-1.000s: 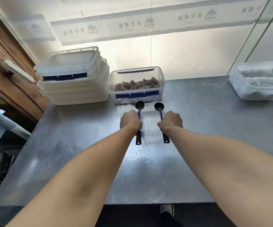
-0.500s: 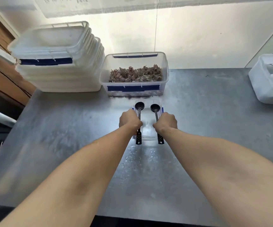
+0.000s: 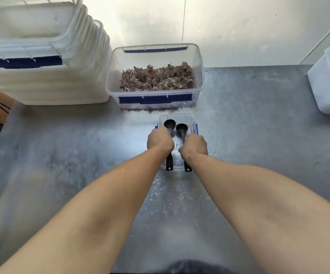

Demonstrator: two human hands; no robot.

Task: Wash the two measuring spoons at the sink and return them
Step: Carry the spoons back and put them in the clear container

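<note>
Two black measuring spoons lie side by side over a small clear plastic container (image 3: 190, 118) on the steel counter. My left hand (image 3: 159, 141) is closed around the handle of the left spoon (image 3: 169, 124). My right hand (image 3: 194, 146) grips the handle of the right spoon (image 3: 181, 128). Both bowls point away from me, inside the container's outline. The handle ends stick out behind my fists near the container's near edge. No sink is in view.
A clear bin (image 3: 198, 62) of dried brownish flowers stands just beyond the small container. A tall stack of clear bins (image 3: 41, 76) sits at the back left. A white tub (image 3: 326, 86) is at the right edge. The steel counter (image 3: 61, 155) has water drops near me.
The camera tilted down and closer. My two hands drew nearer each other, bringing both spoons from the container's outer edges to over its inside.
</note>
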